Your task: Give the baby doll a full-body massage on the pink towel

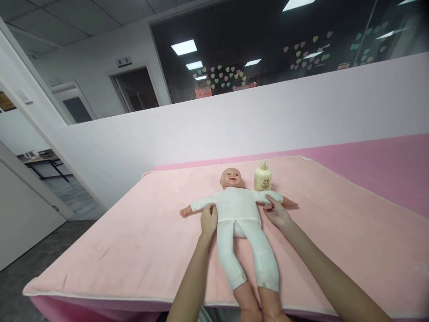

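A baby doll [238, 205] in a white fabric suit lies on its back on a pink padded blanket [144, 250], arms spread and bare feet towards me. My left hand [209, 219] has its fingers curled in against the doll's side, just below the sleeve; its fingertips are partly hidden. On the other side, my right hand [276, 212] has its fingers bent at the doll's sleeve, the thumb lying over the cloth. Beside the doll's head stands a pale yellow pump bottle [263, 177], upright and just beyond the outstretched sleeve.
The blanket covers a table with a deeper pink cover [385, 165] showing at the right. A low white wall [234, 125] with dark glass above runs along the back. A white door [27, 214] stands at the left, with a desk [47, 161] visible through the opening.
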`<move>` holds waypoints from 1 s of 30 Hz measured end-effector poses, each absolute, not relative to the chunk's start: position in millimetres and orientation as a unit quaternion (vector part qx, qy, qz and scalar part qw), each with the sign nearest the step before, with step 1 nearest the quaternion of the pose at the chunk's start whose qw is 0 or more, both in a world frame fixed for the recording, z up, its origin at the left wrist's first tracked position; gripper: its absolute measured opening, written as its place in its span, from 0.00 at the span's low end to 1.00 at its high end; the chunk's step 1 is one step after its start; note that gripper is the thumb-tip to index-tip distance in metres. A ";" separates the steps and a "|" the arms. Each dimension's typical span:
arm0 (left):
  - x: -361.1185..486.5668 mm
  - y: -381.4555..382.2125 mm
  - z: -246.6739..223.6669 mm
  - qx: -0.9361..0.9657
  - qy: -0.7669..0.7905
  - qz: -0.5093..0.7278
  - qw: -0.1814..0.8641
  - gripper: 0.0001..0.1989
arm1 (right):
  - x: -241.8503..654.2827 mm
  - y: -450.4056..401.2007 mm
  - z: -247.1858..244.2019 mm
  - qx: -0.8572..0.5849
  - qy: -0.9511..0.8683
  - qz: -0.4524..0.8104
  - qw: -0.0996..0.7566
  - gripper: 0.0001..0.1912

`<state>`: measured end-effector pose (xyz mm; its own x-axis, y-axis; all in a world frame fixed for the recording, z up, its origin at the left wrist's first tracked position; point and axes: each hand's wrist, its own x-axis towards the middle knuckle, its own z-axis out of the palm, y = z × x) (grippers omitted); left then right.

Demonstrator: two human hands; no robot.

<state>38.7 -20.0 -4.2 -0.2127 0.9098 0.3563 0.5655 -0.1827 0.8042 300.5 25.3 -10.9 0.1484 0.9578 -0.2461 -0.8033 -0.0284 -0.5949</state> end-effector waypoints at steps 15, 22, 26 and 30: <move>4.8 -19.5 22.6 0.183 0.465 0.577 0.646 0.11 | 300.3 23.6 -8.2 -0.308 -0.035 0.682 0.663 0.13; 9.0 -19.7 20.5 0.154 0.372 0.589 0.700 0.11 | 301.2 24.8 -8.8 -0.308 -0.030 0.686 0.658 0.11; 17.1 -16.7 16.9 0.129 0.336 0.635 0.683 0.08 | 301.6 25.9 -12.4 -0.308 -0.041 0.686 0.658 0.13; 17.2 -15.7 16.0 0.099 0.308 0.679 0.659 0.04 | 301.7 27.4 -16.2 -0.296 -0.058 0.685 0.663 0.15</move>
<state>17.2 -15.7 16.0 -0.1113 0.9560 -0.2714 -0.8334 0.0590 0.5496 301.7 27.4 -16.2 0.0541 0.9433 -0.3275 -0.8742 -0.1137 -0.4720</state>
